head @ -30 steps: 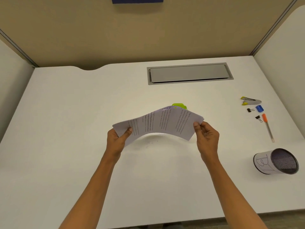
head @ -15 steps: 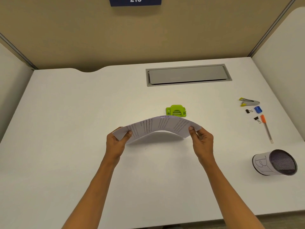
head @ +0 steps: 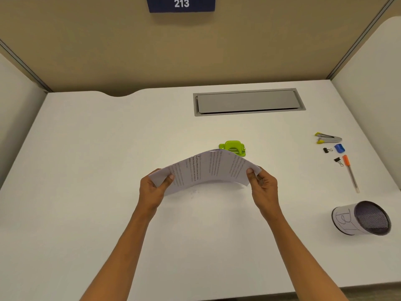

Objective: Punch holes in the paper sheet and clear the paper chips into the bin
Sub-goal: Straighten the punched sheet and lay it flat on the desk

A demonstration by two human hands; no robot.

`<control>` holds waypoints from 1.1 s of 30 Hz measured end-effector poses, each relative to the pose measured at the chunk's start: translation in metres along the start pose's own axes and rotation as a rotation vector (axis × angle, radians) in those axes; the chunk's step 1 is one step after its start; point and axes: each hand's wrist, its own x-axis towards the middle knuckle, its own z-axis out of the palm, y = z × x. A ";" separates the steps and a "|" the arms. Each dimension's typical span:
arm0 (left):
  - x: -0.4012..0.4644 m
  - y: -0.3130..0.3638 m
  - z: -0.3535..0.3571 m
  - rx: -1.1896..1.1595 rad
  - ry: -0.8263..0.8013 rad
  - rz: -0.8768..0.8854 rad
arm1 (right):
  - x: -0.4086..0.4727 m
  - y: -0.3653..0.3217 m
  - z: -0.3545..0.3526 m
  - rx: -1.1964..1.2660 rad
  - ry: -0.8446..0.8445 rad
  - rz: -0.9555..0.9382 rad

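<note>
Holding the paper sheet bowed upward above the worktop, the left hand and right hand each pinch one short end, thumbs on top. Its long axis runs left to right, and the green hole punch sits just beyond its far edge, slightly nearer the right hand. That edge hides the punch's slot, so it may not be entered yet. Lying on its side, the mesh bin is well off to the right.

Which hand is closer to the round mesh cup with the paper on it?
The right hand. It holds the paper sheet's right end, with the mesh cup off to its right. The left hand holds the sheet's far end, farther away.
</note>
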 end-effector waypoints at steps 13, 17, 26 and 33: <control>0.008 0.011 0.001 -0.004 0.067 -0.034 | 0.011 -0.007 0.011 -0.021 0.054 0.000; 0.008 0.029 -0.011 0.032 0.034 -0.019 | 0.015 -0.023 0.006 -0.013 0.052 -0.004; -0.005 0.038 -0.038 0.020 -0.138 -0.221 | 0.016 -0.039 -0.008 -0.035 -0.133 0.171; -0.027 0.028 -0.047 -0.169 -0.065 -0.369 | 0.009 -0.048 -0.006 0.255 -0.312 0.543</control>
